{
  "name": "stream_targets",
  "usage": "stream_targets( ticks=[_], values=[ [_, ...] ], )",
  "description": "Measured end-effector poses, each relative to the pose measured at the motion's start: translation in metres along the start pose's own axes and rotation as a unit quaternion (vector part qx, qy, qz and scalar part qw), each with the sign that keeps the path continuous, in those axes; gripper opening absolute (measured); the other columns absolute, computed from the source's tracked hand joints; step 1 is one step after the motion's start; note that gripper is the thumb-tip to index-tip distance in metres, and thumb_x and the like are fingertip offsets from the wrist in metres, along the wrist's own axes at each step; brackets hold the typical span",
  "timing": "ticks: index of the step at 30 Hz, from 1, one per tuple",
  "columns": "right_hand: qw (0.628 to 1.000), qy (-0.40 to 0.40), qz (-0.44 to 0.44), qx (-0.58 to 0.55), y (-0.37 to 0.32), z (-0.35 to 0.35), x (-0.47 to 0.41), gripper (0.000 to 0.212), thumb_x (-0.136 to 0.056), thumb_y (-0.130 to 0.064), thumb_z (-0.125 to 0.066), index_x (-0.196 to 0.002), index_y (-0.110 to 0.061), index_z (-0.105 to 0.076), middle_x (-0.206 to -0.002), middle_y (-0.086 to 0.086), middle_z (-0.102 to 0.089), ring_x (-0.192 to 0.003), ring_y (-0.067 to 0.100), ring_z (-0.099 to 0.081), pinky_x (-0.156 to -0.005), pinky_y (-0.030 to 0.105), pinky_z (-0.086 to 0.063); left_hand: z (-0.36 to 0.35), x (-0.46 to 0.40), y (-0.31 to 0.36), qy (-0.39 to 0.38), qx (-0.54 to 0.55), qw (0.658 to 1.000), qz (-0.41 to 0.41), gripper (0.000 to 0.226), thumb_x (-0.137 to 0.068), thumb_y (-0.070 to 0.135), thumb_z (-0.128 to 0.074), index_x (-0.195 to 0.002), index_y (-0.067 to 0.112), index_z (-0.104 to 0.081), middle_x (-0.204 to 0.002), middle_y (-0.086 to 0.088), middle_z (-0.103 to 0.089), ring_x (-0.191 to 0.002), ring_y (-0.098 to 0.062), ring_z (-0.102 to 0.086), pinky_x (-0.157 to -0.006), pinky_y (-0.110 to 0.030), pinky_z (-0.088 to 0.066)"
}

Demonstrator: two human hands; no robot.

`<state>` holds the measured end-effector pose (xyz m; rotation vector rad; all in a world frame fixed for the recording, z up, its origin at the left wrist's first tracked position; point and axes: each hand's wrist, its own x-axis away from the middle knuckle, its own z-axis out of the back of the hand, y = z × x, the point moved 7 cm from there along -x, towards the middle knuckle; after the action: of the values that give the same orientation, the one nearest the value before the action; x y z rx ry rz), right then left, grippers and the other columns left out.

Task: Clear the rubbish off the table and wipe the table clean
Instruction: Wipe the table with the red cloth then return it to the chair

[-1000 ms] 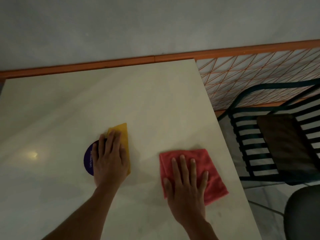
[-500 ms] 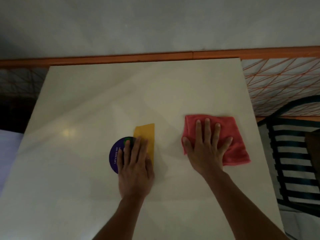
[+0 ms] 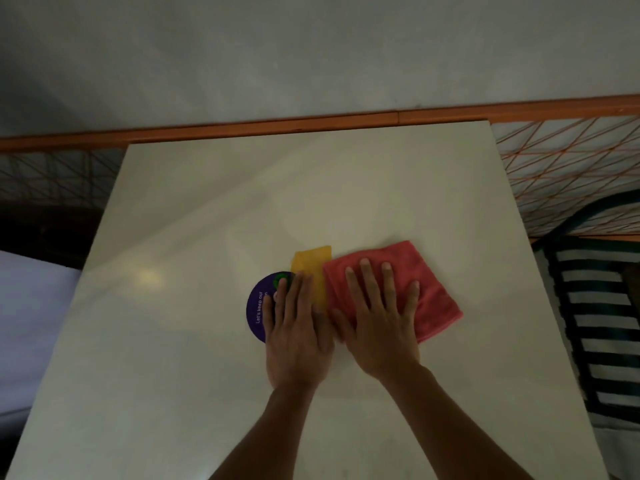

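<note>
A red cloth (image 3: 429, 285) lies flat on the pale table (image 3: 214, 209), right of centre. My right hand (image 3: 377, 320) presses on it with straight, spread fingers. Its left edge touches a yellow piece (image 3: 311, 268) of paper or cloth. Beside that lies a round purple card (image 3: 258, 313) with white lettering and a green mark. My left hand (image 3: 298, 334) rests flat over the purple card and the lower part of the yellow piece, hiding much of both. The two hands lie side by side, nearly touching.
An orange rail (image 3: 311, 124) runs along the table's far edge against a grey wall. Orange mesh (image 3: 561, 168) stands at the right. A dark slatted chair (image 3: 602, 323) sits close to the table's right edge. A pale surface (image 3: 31, 323) lies to the left.
My right hand has slid the red cloth leftward across the table until it meets the yellow piece. My left hand has stayed on the purple card and yellow piece.
</note>
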<state>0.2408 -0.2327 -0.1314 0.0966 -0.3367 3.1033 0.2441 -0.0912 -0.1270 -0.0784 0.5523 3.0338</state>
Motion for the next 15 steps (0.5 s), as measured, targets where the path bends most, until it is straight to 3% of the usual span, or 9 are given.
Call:
stream_targets(
  ticks=[5, 7, 11, 15],
  values=[
    [1.0, -0.017, 0.014, -0.015, -0.027, -0.008, 0.102, 0.067, -0.096, -0.061, -0.034, -0.154, -0.026, -0.031, -0.163, 0.002, -0.022, -0.15, 0.033, -0.017, -0.111, 0.07, -0.02, 0.016, 0.006, -0.023, 0.01, 0.163, 0.987, 0.013, 0.051, -0.103, 0.028, -0.035, -0.152, 0.017, -0.039, -0.158, -0.002, -0.04, -0.149, -0.022, -0.031, -0.112, -0.053, -0.042],
    [1.0, -0.017, 0.004, -0.009, -0.038, -0.009, 0.139, 0.067, -0.094, -0.057, -0.043, -0.152, -0.025, -0.035, -0.162, 0.002, -0.025, -0.15, 0.034, -0.019, -0.109, 0.07, -0.022, 0.028, 0.019, -0.04, 0.012, 0.167, 0.986, 0.002, 0.05, -0.103, 0.027, -0.036, -0.152, 0.016, -0.04, -0.158, -0.005, -0.039, -0.149, -0.025, -0.031, -0.108, -0.052, -0.046],
    [0.999, -0.039, -0.025, -0.004, -0.047, -0.011, 0.171, 0.067, -0.093, -0.057, -0.044, -0.152, -0.028, -0.035, -0.163, 0.0, -0.023, -0.15, 0.032, -0.018, -0.112, 0.069, -0.015, 0.054, 0.086, -0.093, 0.006, 0.045, 0.999, 0.03, 0.051, -0.103, 0.027, -0.035, -0.15, 0.011, -0.043, -0.157, -0.011, -0.042, -0.149, -0.033, -0.031, -0.117, -0.055, -0.032],
    [0.997, -0.039, -0.065, 0.011, -0.05, -0.01, 0.158, 0.067, -0.093, -0.06, -0.043, -0.153, -0.029, -0.034, -0.162, 0.0, -0.026, -0.15, 0.032, -0.019, -0.113, 0.07, -0.011, 0.072, 0.167, -0.136, -0.068, -0.025, 0.995, 0.069, 0.056, -0.104, 0.039, -0.026, -0.157, 0.021, -0.032, -0.166, 0.0, -0.025, -0.155, -0.027, -0.013, -0.125, -0.051, -0.013]
  ],
)
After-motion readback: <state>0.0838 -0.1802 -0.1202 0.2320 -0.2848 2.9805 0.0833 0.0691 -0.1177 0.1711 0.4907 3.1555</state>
